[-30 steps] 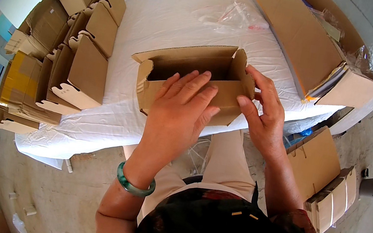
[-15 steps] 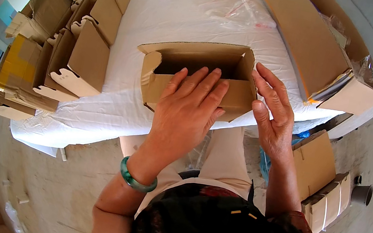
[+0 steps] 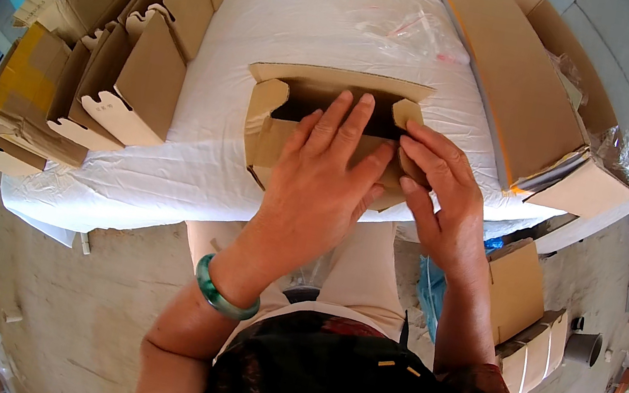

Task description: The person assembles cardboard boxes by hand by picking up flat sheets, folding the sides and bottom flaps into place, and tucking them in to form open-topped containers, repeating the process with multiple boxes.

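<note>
Head view: white-clothed table (image 3: 320, 21), floor (image 3: 87, 291); left hand (image 3: 323, 173) spread on carton (image 3: 267, 140), right hand (image 3: 444, 198) seemingly clamped on flap (image 3: 406, 113).

bangle (image 3: 218, 302): rounded, mottled green | top (image 3: 348, 388): dark, red patches | trousers (image 3: 360, 272): pale beige

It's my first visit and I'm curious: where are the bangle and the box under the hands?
Bangle (image 3: 216, 298), head view: lower curve of its band.
Box (image 3: 269, 143), head view: left part of its near wall.

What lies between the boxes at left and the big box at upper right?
The head view shows an open box on white cloth, left hand and right hand touching it, and clear plastic farther back.
</note>
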Action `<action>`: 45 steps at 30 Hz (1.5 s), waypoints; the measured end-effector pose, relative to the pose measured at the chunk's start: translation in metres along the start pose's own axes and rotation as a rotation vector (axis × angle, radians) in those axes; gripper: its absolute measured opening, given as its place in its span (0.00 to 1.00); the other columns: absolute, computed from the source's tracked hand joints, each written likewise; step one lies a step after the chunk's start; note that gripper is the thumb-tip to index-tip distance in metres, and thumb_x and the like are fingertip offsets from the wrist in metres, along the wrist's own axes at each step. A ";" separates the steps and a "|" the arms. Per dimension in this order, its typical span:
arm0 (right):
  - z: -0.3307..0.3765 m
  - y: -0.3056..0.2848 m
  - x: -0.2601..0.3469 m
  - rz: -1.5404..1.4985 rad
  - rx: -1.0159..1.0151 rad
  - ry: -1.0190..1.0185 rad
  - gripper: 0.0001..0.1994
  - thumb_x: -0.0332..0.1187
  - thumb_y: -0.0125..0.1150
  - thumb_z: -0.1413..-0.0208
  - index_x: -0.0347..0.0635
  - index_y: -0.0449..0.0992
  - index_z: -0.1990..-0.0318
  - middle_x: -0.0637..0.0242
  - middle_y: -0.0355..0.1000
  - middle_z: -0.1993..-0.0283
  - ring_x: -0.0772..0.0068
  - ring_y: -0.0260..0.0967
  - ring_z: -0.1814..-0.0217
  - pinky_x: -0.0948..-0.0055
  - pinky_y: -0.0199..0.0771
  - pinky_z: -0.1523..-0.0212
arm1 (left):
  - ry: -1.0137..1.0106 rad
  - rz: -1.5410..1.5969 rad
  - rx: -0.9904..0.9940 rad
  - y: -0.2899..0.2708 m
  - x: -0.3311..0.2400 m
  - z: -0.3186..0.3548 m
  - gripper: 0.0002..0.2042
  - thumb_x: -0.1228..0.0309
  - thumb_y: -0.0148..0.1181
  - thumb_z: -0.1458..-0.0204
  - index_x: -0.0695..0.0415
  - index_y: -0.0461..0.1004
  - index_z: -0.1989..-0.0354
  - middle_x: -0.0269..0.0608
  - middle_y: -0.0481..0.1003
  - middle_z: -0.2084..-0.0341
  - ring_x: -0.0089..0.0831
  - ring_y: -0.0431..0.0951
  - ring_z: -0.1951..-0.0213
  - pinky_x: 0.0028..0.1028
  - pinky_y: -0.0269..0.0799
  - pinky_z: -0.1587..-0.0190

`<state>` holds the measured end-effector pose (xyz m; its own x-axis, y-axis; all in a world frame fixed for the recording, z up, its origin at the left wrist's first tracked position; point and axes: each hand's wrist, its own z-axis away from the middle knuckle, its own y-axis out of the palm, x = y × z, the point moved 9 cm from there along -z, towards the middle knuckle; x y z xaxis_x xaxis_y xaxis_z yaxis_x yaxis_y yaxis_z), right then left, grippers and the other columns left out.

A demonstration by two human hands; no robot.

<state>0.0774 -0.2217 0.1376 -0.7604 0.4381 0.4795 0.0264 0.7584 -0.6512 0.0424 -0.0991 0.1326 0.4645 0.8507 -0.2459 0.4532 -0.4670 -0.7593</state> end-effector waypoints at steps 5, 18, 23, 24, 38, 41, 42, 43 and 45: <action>-0.003 0.002 -0.011 -0.111 0.032 0.058 0.21 0.24 0.63 0.48 0.37 0.73 0.45 0.53 0.69 0.39 0.50 0.68 0.39 0.63 0.69 0.39 | 0.010 -0.045 0.027 0.002 0.000 0.000 0.18 0.70 0.64 0.51 0.57 0.75 0.50 0.44 0.68 0.40 0.43 0.68 0.39 0.46 0.58 0.36; -0.003 0.008 -0.008 -0.052 -0.106 0.112 0.15 0.22 0.61 0.47 0.36 0.72 0.51 0.48 0.71 0.42 0.46 0.70 0.41 0.61 0.73 0.44 | -0.084 0.381 -0.112 -0.018 0.014 -0.009 0.20 0.78 0.60 0.49 0.61 0.73 0.46 0.50 0.70 0.44 0.47 0.71 0.42 0.42 0.64 0.38; -0.003 0.010 -0.009 -0.073 -0.108 0.123 0.15 0.23 0.60 0.46 0.35 0.72 0.50 0.48 0.71 0.42 0.47 0.70 0.41 0.61 0.72 0.44 | -0.005 0.115 -0.289 -0.026 0.010 -0.042 0.20 0.81 0.57 0.49 0.59 0.72 0.45 0.51 0.70 0.46 0.48 0.70 0.44 0.42 0.65 0.40; -0.001 0.009 -0.011 -0.081 -0.114 0.139 0.15 0.23 0.60 0.46 0.35 0.72 0.50 0.48 0.71 0.42 0.47 0.70 0.41 0.62 0.72 0.44 | -0.012 0.043 -0.291 -0.021 0.012 -0.045 0.20 0.81 0.57 0.49 0.59 0.73 0.45 0.50 0.71 0.46 0.47 0.70 0.44 0.42 0.64 0.40; 0.004 0.005 -0.019 -0.102 -0.206 0.150 0.14 0.23 0.56 0.40 0.36 0.71 0.47 0.52 0.72 0.46 0.57 0.73 0.45 0.67 0.72 0.44 | 0.043 0.013 -0.279 -0.004 0.018 -0.035 0.15 0.81 0.63 0.58 0.54 0.79 0.60 0.34 0.75 0.63 0.35 0.75 0.58 0.37 0.64 0.50; 0.007 0.006 -0.023 -0.132 -0.230 0.201 0.15 0.23 0.55 0.39 0.36 0.70 0.45 0.54 0.72 0.48 0.59 0.73 0.50 0.67 0.73 0.46 | 0.037 0.033 -0.263 -0.004 0.018 -0.034 0.14 0.81 0.63 0.59 0.54 0.79 0.62 0.33 0.75 0.64 0.35 0.75 0.59 0.36 0.65 0.51; 0.008 0.005 -0.023 -0.142 -0.255 0.192 0.15 0.23 0.55 0.39 0.36 0.69 0.45 0.55 0.71 0.48 0.60 0.73 0.51 0.67 0.73 0.47 | 0.039 0.045 -0.260 -0.003 0.018 -0.034 0.14 0.82 0.63 0.59 0.53 0.80 0.63 0.33 0.75 0.65 0.35 0.75 0.60 0.36 0.65 0.51; 0.007 0.005 -0.024 -0.151 -0.281 0.183 0.16 0.24 0.55 0.39 0.37 0.69 0.44 0.55 0.71 0.48 0.61 0.73 0.52 0.67 0.73 0.48 | 0.043 0.050 -0.255 -0.003 0.018 -0.034 0.14 0.82 0.63 0.59 0.53 0.80 0.63 0.33 0.75 0.65 0.35 0.75 0.60 0.36 0.65 0.51; 0.007 0.002 -0.023 -0.142 -0.313 0.176 0.16 0.24 0.55 0.39 0.37 0.69 0.43 0.55 0.70 0.48 0.61 0.73 0.53 0.67 0.74 0.49 | 0.050 0.058 -0.247 -0.003 0.017 -0.035 0.14 0.83 0.63 0.60 0.54 0.80 0.64 0.33 0.75 0.66 0.35 0.75 0.61 0.36 0.65 0.52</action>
<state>0.0906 -0.2334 0.1210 -0.6480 0.3739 0.6635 0.1464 0.9161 -0.3733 0.0756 -0.0917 0.1515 0.5299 0.8103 -0.2501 0.5936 -0.5650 -0.5730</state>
